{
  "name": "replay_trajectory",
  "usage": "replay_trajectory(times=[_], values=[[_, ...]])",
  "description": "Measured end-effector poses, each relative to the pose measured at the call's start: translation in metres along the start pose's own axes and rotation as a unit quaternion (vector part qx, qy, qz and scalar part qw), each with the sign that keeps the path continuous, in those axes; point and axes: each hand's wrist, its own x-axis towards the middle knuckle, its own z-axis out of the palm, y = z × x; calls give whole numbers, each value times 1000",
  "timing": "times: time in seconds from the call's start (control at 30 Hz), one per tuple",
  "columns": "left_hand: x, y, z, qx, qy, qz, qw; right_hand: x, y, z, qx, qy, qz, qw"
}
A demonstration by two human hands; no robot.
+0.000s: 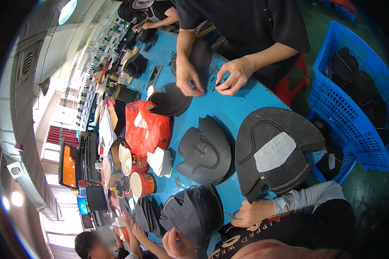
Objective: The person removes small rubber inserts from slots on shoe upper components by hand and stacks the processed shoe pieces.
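Note:
My right hand (251, 213), below a grey sleeve, rests with curled fingers at the table's near edge, just below a stack of black moulded panels (263, 123). A pale mesh patch (275, 152) lies on the top panel; whatever is under those fingers is hidden. My left hand (178, 245) is at the lower edge, fingers loosely bent and apart, with nothing visible in them. It is nearest to another pile of black panels (190, 213). Between the hands and the far side sits a further black panel (204, 152) with a notched end and curved grooves.
Across the blue table (259, 96), a co-worker's hands (233, 77) pinch a small dark piece. A red plastic bag (148, 129), paper cups (142, 184) and crumpled white tissue (161, 162) stand left. Blue baskets (350, 103) with black pieces are at right. Another person (116, 246) sits lower left.

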Motion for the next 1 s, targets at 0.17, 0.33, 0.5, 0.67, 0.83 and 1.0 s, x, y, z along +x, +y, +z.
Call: replay_trajectory(times=[0.17, 0.33, 0.5, 0.67, 0.83, 1.0], values=[[14, 10, -1, 44, -8, 66, 997, -4, 0, -7, 23, 0, -7, 1000], [21, 6, 3, 30, -63, 41, 997, -3, 2, -3, 34, 4, 14, 999], [39, 12, -5, 64, -146, -26, 987, 10, 10, -15, 46, -54, -16, 997], [82, 23, 17, -13, -266, -56, 962, 9, 14, -19, 134, -100, -7, 986], [148, 46, 74, 2, -387, 93, 917, 7, 11, -24, 132, -122, -15, 984], [168, 28, 149, 21, -383, 177, 906, 7, 14, -38, 124, -123, -23, 984]])
